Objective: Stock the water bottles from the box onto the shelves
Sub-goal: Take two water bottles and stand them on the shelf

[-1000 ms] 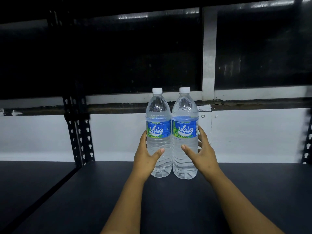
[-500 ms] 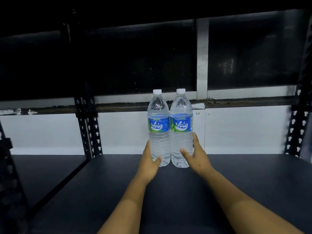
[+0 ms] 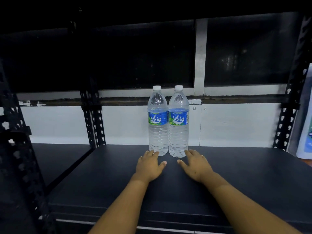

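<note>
Both hands, left hand (image 3: 149,165) and right hand (image 3: 195,164), lie spread and empty just before the two bottles (image 3: 168,122) standing upright on the shelf (image 3: 236,174); placing looks done, so the box comes next.

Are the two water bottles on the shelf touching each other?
Touching. The head view shows the left bottle and right bottle upright on the shelf, sides pressed together at the labels, no gap between.

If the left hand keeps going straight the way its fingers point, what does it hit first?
Most likely the base of the left water bottle: the left hand lies open on the shelf, fingertips just short of it or touching.
</note>
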`<state>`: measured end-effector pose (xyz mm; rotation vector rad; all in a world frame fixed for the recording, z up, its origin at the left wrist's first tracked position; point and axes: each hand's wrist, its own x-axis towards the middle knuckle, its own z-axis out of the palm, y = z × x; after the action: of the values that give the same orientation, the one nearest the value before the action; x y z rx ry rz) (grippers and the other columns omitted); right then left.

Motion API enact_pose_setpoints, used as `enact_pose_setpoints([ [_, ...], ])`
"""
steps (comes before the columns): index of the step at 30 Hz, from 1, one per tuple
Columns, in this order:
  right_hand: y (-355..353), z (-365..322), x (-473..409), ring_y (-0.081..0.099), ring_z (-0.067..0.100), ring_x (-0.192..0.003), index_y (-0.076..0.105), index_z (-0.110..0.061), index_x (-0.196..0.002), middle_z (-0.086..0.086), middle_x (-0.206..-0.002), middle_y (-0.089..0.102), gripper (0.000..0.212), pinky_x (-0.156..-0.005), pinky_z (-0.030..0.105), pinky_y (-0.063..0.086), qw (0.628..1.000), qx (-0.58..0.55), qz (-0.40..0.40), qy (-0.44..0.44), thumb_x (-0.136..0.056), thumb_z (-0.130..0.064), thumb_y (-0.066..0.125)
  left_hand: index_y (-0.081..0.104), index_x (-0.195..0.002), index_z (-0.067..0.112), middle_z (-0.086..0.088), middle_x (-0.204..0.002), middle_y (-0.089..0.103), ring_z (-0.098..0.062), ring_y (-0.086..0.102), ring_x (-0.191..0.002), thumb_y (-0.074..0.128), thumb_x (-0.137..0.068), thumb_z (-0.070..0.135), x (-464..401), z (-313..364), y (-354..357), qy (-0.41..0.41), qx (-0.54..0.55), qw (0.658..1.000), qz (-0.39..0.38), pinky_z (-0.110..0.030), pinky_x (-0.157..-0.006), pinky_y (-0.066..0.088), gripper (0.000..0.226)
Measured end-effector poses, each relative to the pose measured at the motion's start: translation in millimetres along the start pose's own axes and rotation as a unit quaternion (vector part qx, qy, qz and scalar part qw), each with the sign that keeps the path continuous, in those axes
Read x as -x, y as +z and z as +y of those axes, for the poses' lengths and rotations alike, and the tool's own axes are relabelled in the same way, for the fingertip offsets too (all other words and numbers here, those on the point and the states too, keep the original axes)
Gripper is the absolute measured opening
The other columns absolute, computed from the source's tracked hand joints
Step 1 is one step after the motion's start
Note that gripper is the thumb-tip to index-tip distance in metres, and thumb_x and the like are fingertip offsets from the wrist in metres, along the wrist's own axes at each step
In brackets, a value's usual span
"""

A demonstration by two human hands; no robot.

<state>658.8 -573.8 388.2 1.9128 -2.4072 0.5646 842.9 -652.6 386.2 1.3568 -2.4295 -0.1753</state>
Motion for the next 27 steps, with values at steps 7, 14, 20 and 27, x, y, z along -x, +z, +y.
enact_pose_setpoints([
  [7,-16,-9,25,0.029,0.025,-0.143,0.032,-0.015,-0.147,0.009,-0.152,0.036,0.064,-0.118,0.043,0.019,0.999,0.049,-0.013,-0.009,-0.098,-0.056,0.033,0.03,-0.151,0.017,-0.004,-0.157,0.031,-0.024,0.02,-0.147,0.039,-0.098,0.053,23,10,-11,-0.006,-0.015,1.0,-0.022,-0.043,-0.12,0.016,0.064],
  [14,-28,-11,57,0.03,0.025,-0.142,0.03,-0.018,-0.149,0.007,-0.153,0.036,0.064,-0.118,0.044,0.02,0.998,0.055,-0.016,-0.014,-0.098,-0.058,0.032,0.028,-0.152,0.019,-0.004,-0.157,0.031,-0.023,0.022,-0.147,0.038,-0.099,0.052,56,31,-28,-0.019,-0.018,0.999,-0.033,-0.041,-0.12,0.015,0.063],
  [20,-41,-17,104,0.022,0.025,-0.146,0.022,-0.018,-0.153,0.009,-0.157,0.029,0.068,-0.119,0.044,0.015,0.999,0.04,-0.024,-0.017,-0.098,-0.058,0.031,0.027,-0.152,0.018,-0.003,-0.158,0.029,-0.023,0.019,-0.148,0.036,-0.099,0.053,101,37,-35,-0.02,-0.02,0.999,-0.025,-0.041,-0.121,0.015,0.064],
  [27,-43,-20,169,0.026,0.026,-0.144,0.022,-0.017,-0.153,0.01,-0.156,0.031,0.068,-0.118,0.045,0.019,0.999,0.029,0.005,-0.044,-0.099,-0.057,0.031,0.03,-0.151,0.017,-0.005,-0.156,0.033,-0.024,0.024,-0.146,0.037,-0.1,0.052,170,54,-40,-0.009,-0.018,1.0,0.015,-0.043,-0.119,0.019,0.062],
])
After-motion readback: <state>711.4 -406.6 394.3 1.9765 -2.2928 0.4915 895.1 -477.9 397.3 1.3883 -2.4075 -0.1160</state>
